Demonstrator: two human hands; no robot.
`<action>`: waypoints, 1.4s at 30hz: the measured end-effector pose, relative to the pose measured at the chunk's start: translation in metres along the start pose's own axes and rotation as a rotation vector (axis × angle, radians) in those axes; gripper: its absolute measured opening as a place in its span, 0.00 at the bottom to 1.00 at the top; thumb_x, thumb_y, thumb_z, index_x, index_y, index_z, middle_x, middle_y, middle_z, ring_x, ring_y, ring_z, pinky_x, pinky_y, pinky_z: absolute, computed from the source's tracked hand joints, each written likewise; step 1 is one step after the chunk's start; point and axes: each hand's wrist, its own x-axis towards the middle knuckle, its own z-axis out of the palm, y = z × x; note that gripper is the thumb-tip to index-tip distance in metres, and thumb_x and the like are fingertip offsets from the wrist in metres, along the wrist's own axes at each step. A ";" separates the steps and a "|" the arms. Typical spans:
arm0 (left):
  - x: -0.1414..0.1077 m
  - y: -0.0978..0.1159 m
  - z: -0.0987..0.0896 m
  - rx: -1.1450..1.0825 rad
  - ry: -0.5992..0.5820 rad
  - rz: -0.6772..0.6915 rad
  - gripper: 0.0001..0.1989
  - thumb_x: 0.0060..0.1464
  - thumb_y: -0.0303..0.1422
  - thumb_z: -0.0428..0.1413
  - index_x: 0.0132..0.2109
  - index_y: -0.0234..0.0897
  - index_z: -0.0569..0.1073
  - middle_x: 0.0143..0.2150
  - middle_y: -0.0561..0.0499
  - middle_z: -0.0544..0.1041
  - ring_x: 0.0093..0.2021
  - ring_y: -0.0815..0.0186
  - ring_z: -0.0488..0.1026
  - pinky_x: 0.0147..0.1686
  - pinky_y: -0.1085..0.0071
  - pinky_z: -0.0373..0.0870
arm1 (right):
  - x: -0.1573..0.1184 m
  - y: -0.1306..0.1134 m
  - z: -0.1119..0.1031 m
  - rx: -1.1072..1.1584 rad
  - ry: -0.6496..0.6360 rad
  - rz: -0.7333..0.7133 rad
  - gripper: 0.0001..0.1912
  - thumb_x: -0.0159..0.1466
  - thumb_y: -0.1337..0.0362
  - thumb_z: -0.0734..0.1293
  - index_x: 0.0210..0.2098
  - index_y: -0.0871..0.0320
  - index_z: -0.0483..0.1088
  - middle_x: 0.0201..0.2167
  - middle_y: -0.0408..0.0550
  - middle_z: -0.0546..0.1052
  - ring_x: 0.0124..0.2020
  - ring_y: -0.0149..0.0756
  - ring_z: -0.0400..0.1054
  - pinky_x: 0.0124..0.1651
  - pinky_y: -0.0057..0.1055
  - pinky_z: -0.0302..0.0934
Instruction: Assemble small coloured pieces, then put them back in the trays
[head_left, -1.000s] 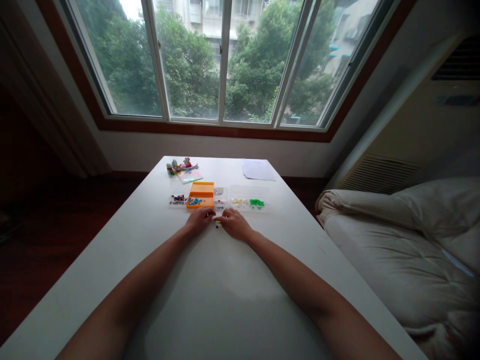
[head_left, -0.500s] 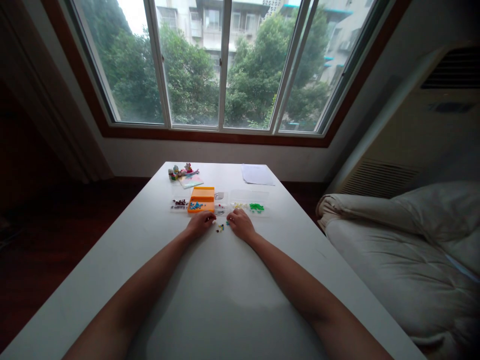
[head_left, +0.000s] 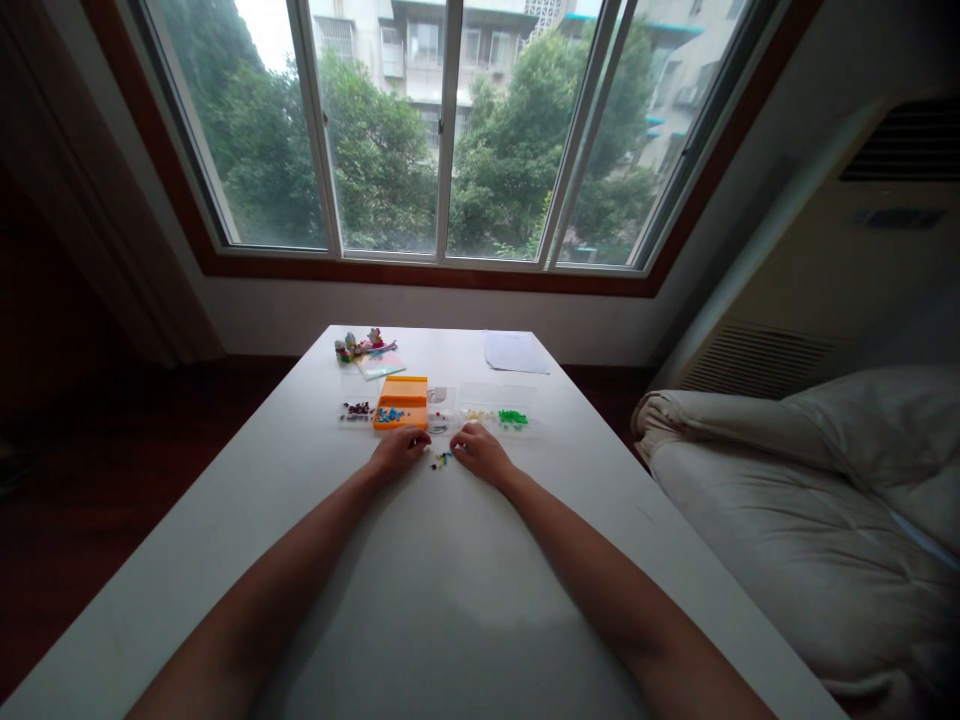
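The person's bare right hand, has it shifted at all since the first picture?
Yes. Judged against the open, rectangular orange box, the right hand has moved to the right, leaving a wider sideways gap from the box's right edge.

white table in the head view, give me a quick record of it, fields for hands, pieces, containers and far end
surface: smooth white table
left: left hand, fingers curled; grip unclear
right: right hand, fingers curled; grip unclear
between hands: small multicoloured pieces
centre: open orange plastic box holding small blue pieces
right of box: open clear plastic case holding pale yellow pieces and bright green pieces
far end: colourful toy figures left, white paper right
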 end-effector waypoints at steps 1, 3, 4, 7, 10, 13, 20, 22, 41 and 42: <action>0.000 0.000 0.000 0.001 -0.001 0.002 0.10 0.58 0.35 0.54 0.42 0.39 0.79 0.39 0.49 0.79 0.36 0.65 0.72 0.38 0.71 0.68 | 0.000 -0.001 0.000 0.001 0.001 -0.005 0.04 0.63 0.67 0.70 0.36 0.52 0.76 0.34 0.46 0.72 0.41 0.37 0.65 0.46 0.32 0.60; 0.000 0.002 -0.001 0.008 -0.006 0.007 0.10 0.58 0.34 0.54 0.42 0.38 0.79 0.39 0.49 0.78 0.36 0.65 0.72 0.39 0.71 0.68 | 0.000 -0.002 0.000 0.007 0.007 -0.013 0.04 0.63 0.68 0.69 0.34 0.53 0.75 0.34 0.46 0.72 0.41 0.37 0.65 0.45 0.31 0.60; 0.000 0.002 -0.001 0.014 -0.010 0.014 0.10 0.58 0.34 0.54 0.42 0.38 0.79 0.39 0.49 0.78 0.36 0.65 0.72 0.39 0.71 0.68 | 0.000 -0.002 0.000 0.011 0.017 -0.013 0.04 0.63 0.69 0.68 0.33 0.54 0.75 0.34 0.46 0.73 0.40 0.37 0.65 0.45 0.31 0.60; -0.001 0.006 -0.003 0.053 -0.022 0.040 0.10 0.58 0.33 0.53 0.41 0.39 0.79 0.39 0.49 0.77 0.35 0.66 0.71 0.38 0.71 0.67 | 0.001 -0.001 -0.005 0.033 0.093 0.027 0.05 0.64 0.69 0.66 0.34 0.55 0.73 0.33 0.46 0.74 0.37 0.36 0.66 0.43 0.30 0.60; -0.002 0.010 -0.003 0.100 -0.033 0.047 0.10 0.58 0.32 0.53 0.41 0.39 0.79 0.38 0.49 0.77 0.35 0.67 0.71 0.37 0.72 0.66 | 0.001 0.009 -0.016 0.060 0.238 0.143 0.06 0.66 0.66 0.63 0.37 0.55 0.73 0.30 0.45 0.75 0.32 0.34 0.66 0.39 0.29 0.59; -0.003 0.015 -0.003 0.129 -0.051 0.059 0.10 0.58 0.32 0.53 0.42 0.40 0.79 0.38 0.50 0.76 0.35 0.67 0.71 0.36 0.73 0.66 | -0.002 0.029 -0.029 0.047 0.431 0.302 0.08 0.66 0.62 0.62 0.38 0.56 0.73 0.29 0.44 0.76 0.30 0.34 0.67 0.38 0.29 0.59; -0.005 0.028 -0.001 0.182 -0.087 0.117 0.10 0.59 0.30 0.54 0.44 0.43 0.79 0.43 0.50 0.78 0.39 0.66 0.72 0.40 0.72 0.67 | -0.012 0.071 -0.051 0.029 0.668 0.553 0.16 0.65 0.57 0.61 0.47 0.57 0.73 0.30 0.47 0.78 0.31 0.37 0.70 0.40 0.32 0.62; -0.005 0.030 0.000 0.199 -0.080 0.132 0.10 0.59 0.29 0.54 0.44 0.44 0.79 0.44 0.49 0.77 0.42 0.65 0.73 0.43 0.71 0.67 | -0.012 0.070 -0.052 0.023 0.667 0.548 0.17 0.65 0.57 0.60 0.46 0.57 0.74 0.29 0.47 0.77 0.30 0.37 0.69 0.38 0.31 0.61; -0.004 0.043 0.001 0.202 -0.151 0.303 0.09 0.62 0.33 0.54 0.42 0.43 0.81 0.42 0.48 0.80 0.47 0.61 0.71 0.49 0.66 0.67 | -0.004 0.018 -0.035 0.078 0.481 0.362 0.13 0.65 0.61 0.59 0.38 0.56 0.75 0.27 0.45 0.75 0.29 0.35 0.67 0.36 0.29 0.59; -0.004 0.044 0.001 0.201 -0.154 0.300 0.10 0.62 0.33 0.54 0.43 0.43 0.81 0.43 0.47 0.80 0.48 0.60 0.71 0.50 0.65 0.67 | -0.004 0.019 -0.035 0.080 0.486 0.369 0.13 0.65 0.61 0.59 0.38 0.56 0.75 0.27 0.45 0.75 0.29 0.35 0.67 0.36 0.29 0.59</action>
